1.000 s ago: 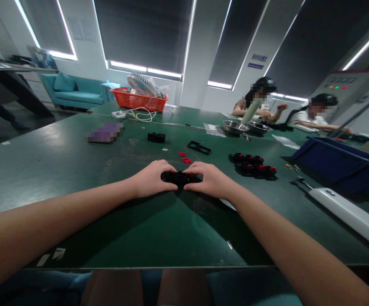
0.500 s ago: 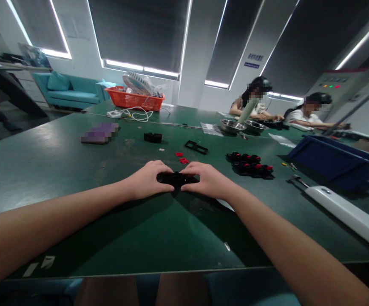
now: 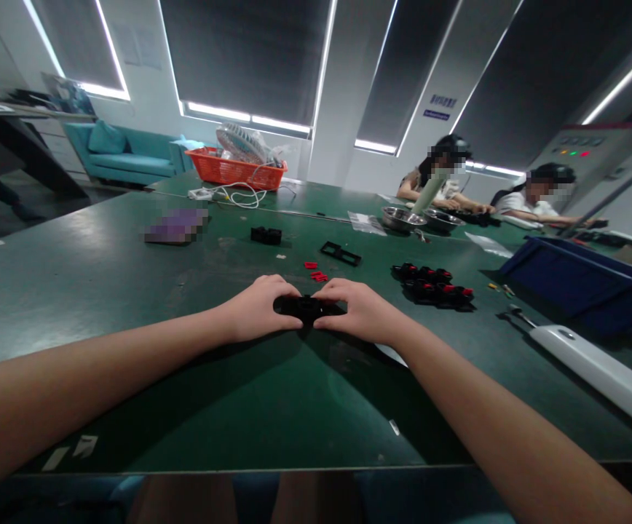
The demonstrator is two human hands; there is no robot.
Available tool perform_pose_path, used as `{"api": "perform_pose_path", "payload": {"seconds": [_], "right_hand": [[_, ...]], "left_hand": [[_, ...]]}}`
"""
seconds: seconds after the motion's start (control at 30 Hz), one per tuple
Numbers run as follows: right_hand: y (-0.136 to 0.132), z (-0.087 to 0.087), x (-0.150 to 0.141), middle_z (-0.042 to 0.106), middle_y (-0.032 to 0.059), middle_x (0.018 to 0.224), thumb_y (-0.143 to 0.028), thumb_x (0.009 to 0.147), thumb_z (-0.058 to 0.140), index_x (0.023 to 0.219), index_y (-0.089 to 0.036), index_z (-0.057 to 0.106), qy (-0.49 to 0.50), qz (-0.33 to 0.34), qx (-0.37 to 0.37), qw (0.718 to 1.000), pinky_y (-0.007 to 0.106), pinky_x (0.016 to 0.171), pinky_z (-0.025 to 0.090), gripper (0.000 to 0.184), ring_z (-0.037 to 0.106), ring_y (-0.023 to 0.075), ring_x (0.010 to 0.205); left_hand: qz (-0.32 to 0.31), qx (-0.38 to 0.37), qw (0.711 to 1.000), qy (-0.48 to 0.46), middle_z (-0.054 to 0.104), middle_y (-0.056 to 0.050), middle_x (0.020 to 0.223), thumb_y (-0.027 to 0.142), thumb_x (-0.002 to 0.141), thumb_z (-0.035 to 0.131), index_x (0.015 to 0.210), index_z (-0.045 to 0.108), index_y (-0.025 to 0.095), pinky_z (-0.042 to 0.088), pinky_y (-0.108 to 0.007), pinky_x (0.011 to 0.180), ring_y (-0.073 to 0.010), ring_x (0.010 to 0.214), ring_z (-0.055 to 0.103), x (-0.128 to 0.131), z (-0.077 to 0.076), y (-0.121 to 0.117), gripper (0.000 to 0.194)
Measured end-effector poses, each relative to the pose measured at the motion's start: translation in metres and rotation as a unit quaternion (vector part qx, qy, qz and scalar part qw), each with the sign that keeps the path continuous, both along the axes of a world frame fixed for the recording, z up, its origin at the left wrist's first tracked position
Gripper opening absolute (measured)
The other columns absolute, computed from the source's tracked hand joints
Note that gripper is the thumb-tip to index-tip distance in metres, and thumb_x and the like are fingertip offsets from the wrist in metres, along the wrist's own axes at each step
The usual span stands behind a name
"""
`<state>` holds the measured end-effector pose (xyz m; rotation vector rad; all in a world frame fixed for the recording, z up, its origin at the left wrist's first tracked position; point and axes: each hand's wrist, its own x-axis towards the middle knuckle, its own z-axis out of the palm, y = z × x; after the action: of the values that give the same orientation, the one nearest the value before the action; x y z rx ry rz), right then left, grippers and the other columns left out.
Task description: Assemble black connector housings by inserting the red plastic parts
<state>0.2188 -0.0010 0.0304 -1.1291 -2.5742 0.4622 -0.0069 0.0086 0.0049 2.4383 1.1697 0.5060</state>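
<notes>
Between my two hands is a small black plastic part (image 3: 308, 308), low over the green table (image 3: 272, 407). My left hand (image 3: 258, 309) pinches its left side with thumb and fingers. Its right side is gripped the same way by my right hand (image 3: 362, 309). The fingertips cover much of the part, so its exact shape is hidden. Just beyond my hands lie several small red plastic pieces (image 3: 319, 276). A flat black frame with rectangular openings (image 3: 341, 253) rests behind them, and a black block (image 3: 266, 235) sits farther left.
Black assemblies with red inserts (image 3: 433, 285) stand to the right. Beyond them are a white-handled tool (image 3: 594, 367) and a blue bin (image 3: 578, 280). A purple-topped object (image 3: 177, 225) lies left. An orange basket (image 3: 237, 169), metal bowls (image 3: 402, 218) and two people are at the back.
My hands keep the same grip on the black plastic part, with almost no movement. The whole view shifts slightly and returns. At the back, one person's raised hand has come down to the table.
</notes>
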Motion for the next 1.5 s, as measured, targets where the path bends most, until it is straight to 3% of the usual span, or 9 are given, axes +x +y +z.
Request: {"api": "perform_pose_path", "payload": {"seconds": [1.5], "right_hand": [[-0.0005, -0.0013, -0.0017, 0.067, 0.0091, 0.101, -0.023, 0.078, 0.078, 0.107, -0.014, 0.075, 0.017, -0.017, -0.021, 0.999, 0.035, 0.088, 0.047, 0.031, 0.063, 0.0219, 0.097]], "left_hand": [[0.019, -0.015, 1.0, 0.012, 0.065, -0.011, 0.11, 0.039, 0.075, 0.073, 0.108, 0.07, 0.017, 0.044, -0.045, 0.1, -0.0313, 0.113, 0.055, 0.0034, 0.0043, -0.0025, 0.039]]}}
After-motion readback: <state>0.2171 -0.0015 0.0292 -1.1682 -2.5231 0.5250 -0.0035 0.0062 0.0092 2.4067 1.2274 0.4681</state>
